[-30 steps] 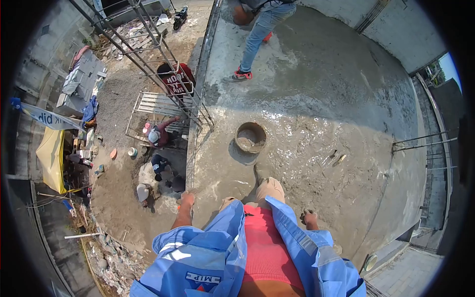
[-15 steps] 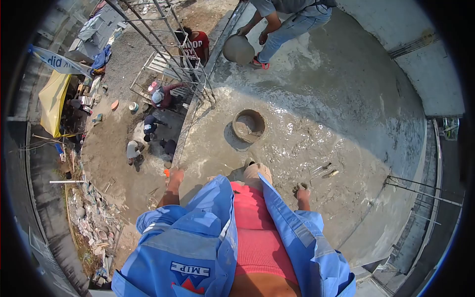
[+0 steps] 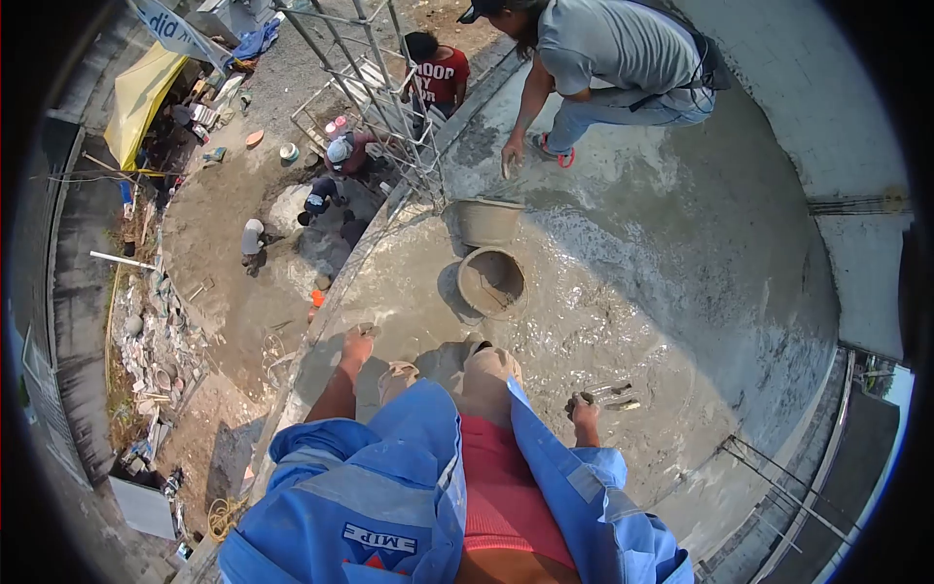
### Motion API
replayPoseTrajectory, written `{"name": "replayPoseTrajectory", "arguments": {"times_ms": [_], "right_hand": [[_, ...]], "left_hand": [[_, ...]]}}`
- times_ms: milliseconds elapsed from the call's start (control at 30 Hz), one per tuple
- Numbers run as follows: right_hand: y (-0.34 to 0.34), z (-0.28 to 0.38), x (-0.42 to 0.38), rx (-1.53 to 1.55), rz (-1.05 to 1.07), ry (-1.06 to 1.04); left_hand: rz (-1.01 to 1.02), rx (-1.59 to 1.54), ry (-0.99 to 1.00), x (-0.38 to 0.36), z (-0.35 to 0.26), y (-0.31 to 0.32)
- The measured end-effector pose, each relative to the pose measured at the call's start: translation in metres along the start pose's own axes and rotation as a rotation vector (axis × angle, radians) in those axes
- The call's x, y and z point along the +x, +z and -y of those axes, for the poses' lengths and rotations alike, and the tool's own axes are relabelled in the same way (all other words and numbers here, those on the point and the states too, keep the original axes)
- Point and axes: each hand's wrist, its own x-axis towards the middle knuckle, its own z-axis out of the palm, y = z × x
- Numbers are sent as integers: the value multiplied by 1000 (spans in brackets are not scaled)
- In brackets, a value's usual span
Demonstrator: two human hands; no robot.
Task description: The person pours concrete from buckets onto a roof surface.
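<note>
My left hand [image 3: 358, 345] hangs over the wet concrete slab [image 3: 399, 282], near its left edge; its fingers look bent and I see nothing clear in them. On the right, my right hand [image 3: 585, 408] is low over the wet concrete, its fingers curled, beside two small tools or pieces [image 3: 617, 397] lying in the mud. A round bucket [image 3: 490, 282] with some grey mix inside stands ahead of my feet. Just beyond it, a second bucket [image 3: 488, 222] is tilted, its side facing me.
A co-worker in a grey shirt [image 3: 623, 49] crouches on the slab, one hand reaching down. Steel rebar columns [image 3: 389, 88] rise at the slab's left edge. Below stand a person in red [image 3: 438, 78] and several others. Thin bars [image 3: 788, 492] stick out at the right.
The co-worker's bucket has left their hands and is now beside the first bucket. The co-worker has leaned further into view. The view has shifted, and my left hand sits higher over the slab.
</note>
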Motion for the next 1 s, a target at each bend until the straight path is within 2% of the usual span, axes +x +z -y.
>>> {"name": "replayPoseTrajectory", "arguments": {"times_ms": [33, 100, 133, 200, 267, 300, 333, 367, 400, 433, 467, 500, 533, 567, 633, 667, 700, 733, 767, 800, 833, 867, 933, 967, 1000], "right_hand": [[5, -6, 18, -22, 19, 4], [22, -5, 49, -165, 82, -40], [34, 1, 72, -202, 193, -25], [70, 16, 123, -347, 308, -57], [121, 29, 193, -384, 377, -235], [150, 42, 234, -544, 381, -394], [185, 68, 263, -676, 341, -542], [223, 107, 272, -794, 290, -715], [261, 138, 286, -779, 266, -830], [297, 162, 314, -776, 234, -948], [332, 187, 330, -729, 196, -1188], [363, 220, 320, -941, 2, -1335], [391, 252, 306, -915, 44, -1293], [414, 269, 331, -947, -5, -1490], [452, 296, 331, -964, -98, -1720], [465, 305, 336, -964, -86, -1719], [473, 314, 345, -1082, -14, -1730], [478, 320, 353, -1197, 57, -1738], [480, 323, 359, -1275, 134, -1558], [480, 319, 361, -1275, 133, -1558], [478, 313, 362, -1317, 144, -1505], [475, 310, 361, -1357, 155, -1452], [470, 307, 345, -1329, 131, -1457], [464, 305, 345, -1272, 229, -1408], [457, 304, 345, -1215, 323, -1356]], "left_hand": [[-25, -28, -11, 3, 2, 13], [15, 126, -37, 7, 7, 47], [-24, 86, -84, 26, 18, 77], [121, 453, 99, 54, 61, 147], [214, 95, -19, 71, 60, 200], [257, 46, -45, 73, 26, 208], [255, -12, -156, 86, 33, 246], [202, -18, -125, 96, 33, 279], [156, -21, -86, 102, 35, 312], [-22, 261, 318, 116, 67, 371], [-204, 536, 727, 131, 98, 426], [-194, 525, 717, 134, 57, 415], [-44, 7, 350, 135, 17, 392], [104, -499, -35, 130, -15, 362], [108, -443, -121, 137, -1, 408], [110, -376, -198, 137, 6, 429], [-10, -458, -248, 134, 7, 446], [-8, -454, -256, 132, 13, 462], [37, -654, -279, 135, 24, 482], [81, -856, -296, 139, 39, 511], [-50, -1544, -297, 142, 71, 579], [-54, -1548, -295, 144, 64, 576], [83, -1571, -521, 143, 37, 550], [156, -1577, -634, 140, 15, 517], [156, -1585, -631, 137, -2, 492]]}}
